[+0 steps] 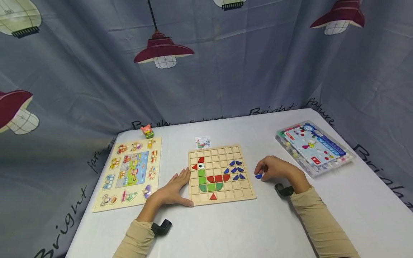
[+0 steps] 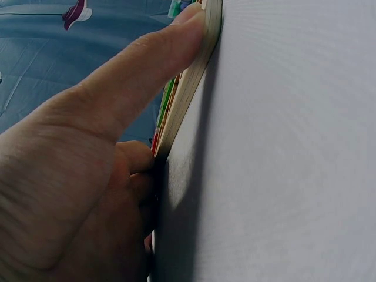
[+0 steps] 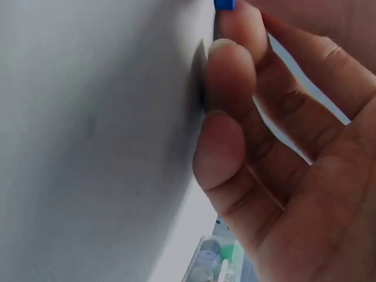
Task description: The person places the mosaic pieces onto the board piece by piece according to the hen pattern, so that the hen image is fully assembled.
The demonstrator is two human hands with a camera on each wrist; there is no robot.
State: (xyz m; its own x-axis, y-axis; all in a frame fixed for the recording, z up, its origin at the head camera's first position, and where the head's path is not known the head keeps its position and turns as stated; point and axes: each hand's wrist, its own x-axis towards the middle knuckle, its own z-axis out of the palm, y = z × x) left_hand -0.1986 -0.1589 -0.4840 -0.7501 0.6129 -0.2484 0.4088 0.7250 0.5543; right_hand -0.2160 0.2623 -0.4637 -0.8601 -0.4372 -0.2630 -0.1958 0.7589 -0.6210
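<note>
A wooden grid board (image 1: 240, 193) lies on the table, bearing a bird-like figure of green squares (image 1: 202, 180), red pieces (image 1: 218, 178) and several blue leaf-shaped pieces (image 1: 240, 169). One red triangle (image 1: 213, 196) sits low on the grid. My left hand (image 1: 171, 191) rests at the board's left edge, fingers extended along it; the thumb touches the near corner, its tip on the wooden side in the left wrist view. Right of the board, my right hand (image 1: 276, 169) pinches a blue piece (image 1: 258, 176) close over the table. Only a sliver of that blue piece (image 3: 224, 4) shows in the right wrist view.
A small picture card (image 1: 202, 142) lies behind the board. To the left are a wooden picture puzzle (image 1: 108, 202) and a small pink-eared figurine (image 1: 147, 131). A clear plastic box (image 1: 314, 147) with a printed label stands at the right. A printed curtain (image 1: 226, 79) hangs behind the table.
</note>
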